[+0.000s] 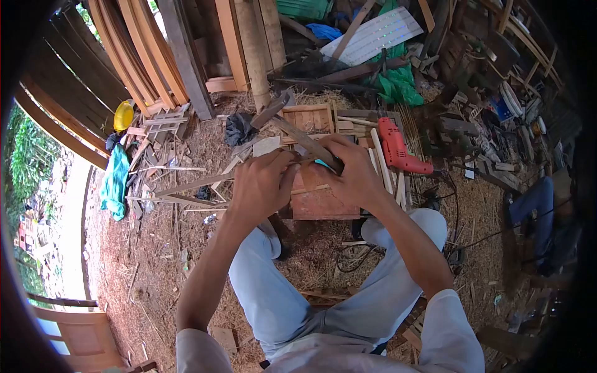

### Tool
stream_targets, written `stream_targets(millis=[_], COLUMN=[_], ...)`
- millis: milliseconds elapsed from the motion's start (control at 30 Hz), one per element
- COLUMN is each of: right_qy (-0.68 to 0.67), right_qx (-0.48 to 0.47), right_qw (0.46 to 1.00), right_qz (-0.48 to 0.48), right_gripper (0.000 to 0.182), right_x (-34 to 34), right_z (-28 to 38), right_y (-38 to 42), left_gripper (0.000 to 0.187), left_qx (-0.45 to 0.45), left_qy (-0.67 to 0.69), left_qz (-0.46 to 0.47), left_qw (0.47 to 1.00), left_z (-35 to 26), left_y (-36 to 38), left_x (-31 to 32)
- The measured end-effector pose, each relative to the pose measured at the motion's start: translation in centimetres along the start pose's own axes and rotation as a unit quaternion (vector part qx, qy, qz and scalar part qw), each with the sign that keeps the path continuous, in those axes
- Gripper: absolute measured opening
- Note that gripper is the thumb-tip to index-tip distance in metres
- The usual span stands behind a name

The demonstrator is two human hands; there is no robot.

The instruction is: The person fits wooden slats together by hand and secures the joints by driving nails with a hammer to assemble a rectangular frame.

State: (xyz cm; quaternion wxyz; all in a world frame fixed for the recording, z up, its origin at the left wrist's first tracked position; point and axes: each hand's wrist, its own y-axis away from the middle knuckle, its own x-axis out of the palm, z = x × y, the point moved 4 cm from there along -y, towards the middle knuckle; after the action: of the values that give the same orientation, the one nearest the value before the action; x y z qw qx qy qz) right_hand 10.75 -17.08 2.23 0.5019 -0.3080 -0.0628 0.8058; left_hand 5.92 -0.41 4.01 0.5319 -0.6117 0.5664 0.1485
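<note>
My right hand [354, 171] is closed around the lower end of a hammer's wooden handle [308, 143]. The hammer's dark head [271, 110] points away from me, up and to the left. Close beside it, my left hand [264, 177] has its fingers pinched together near the handle. A thin, small piece seems to be between those fingertips, but I cannot make out what it is. Both hands are above a low, reddish wooden bench [326, 205] between my knees. A bit of turquoise shows under my right hand.
A red power drill [398, 149] lies right of the bench beside pale wooden strips [380, 163]. A wooden tray [308, 118] and a black plastic bag [239, 129] are beyond my hands. Planks lean at the back left. Shavings and scraps cover the floor; a cable [457, 205] runs at right.
</note>
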Motion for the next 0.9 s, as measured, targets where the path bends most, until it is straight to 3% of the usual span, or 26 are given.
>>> stream_targets(millis=[167,600,733,833,900], right_qy=[0.036,0.064,0.080,0.093,0.085], right_qx=[-0.057,-0.046,0.007,0.025,0.032], right_qw=[0.996,0.995,0.997,0.995,0.996], right_qz=[-0.058,-0.063,-0.021,-0.003,0.003], right_gripper=[0.030,0.026,0.028,0.029,0.030], right_x=[0.4,0.5,0.1,-0.4,-0.5], right_z=[-0.3,-0.3,-1.0,-2.5,-3.6], right_y=[0.0,-0.1,-1.3,-3.2,-4.3], left_gripper=[0.013,0.016,0.017,0.016,0.015], left_qx=[0.002,-0.013,0.005,-0.033,0.087], left_qy=[-0.011,0.060,0.113,0.128,-0.016], left_qz=[0.022,0.109,0.076,0.044,-0.035], left_qw=[1.000,0.992,0.991,0.990,0.996], left_z=[0.1,1.6,2.2,4.2,5.1], left_y=[0.1,-0.6,-1.6,-3.0,-3.5], left_x=[-0.2,-0.5,-0.7,-0.5,-0.1])
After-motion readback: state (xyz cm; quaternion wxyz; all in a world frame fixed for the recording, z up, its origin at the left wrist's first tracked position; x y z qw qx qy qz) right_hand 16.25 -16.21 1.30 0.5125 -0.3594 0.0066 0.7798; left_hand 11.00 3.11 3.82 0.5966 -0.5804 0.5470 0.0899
